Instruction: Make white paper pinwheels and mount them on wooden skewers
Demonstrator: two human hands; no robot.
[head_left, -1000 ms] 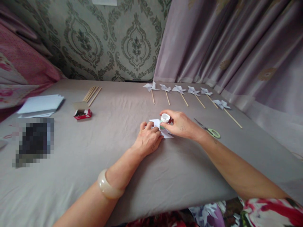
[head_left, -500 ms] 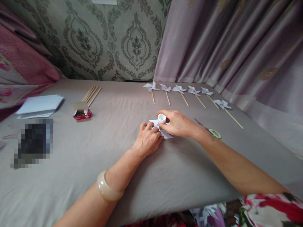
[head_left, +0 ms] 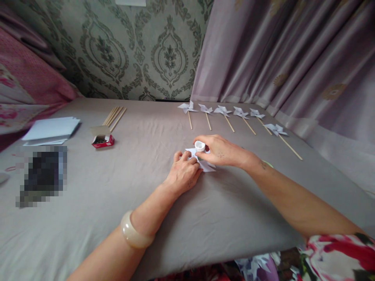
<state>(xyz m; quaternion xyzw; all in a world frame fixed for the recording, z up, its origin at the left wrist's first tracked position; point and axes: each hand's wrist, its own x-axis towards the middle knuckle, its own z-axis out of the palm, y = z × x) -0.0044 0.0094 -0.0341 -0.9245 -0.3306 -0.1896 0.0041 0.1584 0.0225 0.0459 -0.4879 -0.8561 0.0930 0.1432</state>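
Note:
My left hand (head_left: 184,168) lies on a white folded paper piece (head_left: 208,168) with curled fingers pressing it against the cloth. Between the thumb and fingers of my right hand (head_left: 218,150) is a white glue stick (head_left: 200,146), held upright with its hollow round base facing up. Its lower end is hidden by my fingers and meets the paper near my left fingertips. Much of the paper is covered by both hands. Behind my right forearm, only a bit of the scissors' light green handle (head_left: 268,164) shows.
Several paper pinwheels on sticks (head_left: 224,111) lie in a row at the back right. To the left are loose wooden sticks (head_left: 117,117), an opened small red box (head_left: 103,142) of small dark pieces, a stack of white paper (head_left: 49,130) and a blurred-out dark object (head_left: 43,173).
My right forearm has shifted slightly and now covers most of the scissors. Both hands stay at the paper with the glue stick in nearly the same place. The view has moved slightly.

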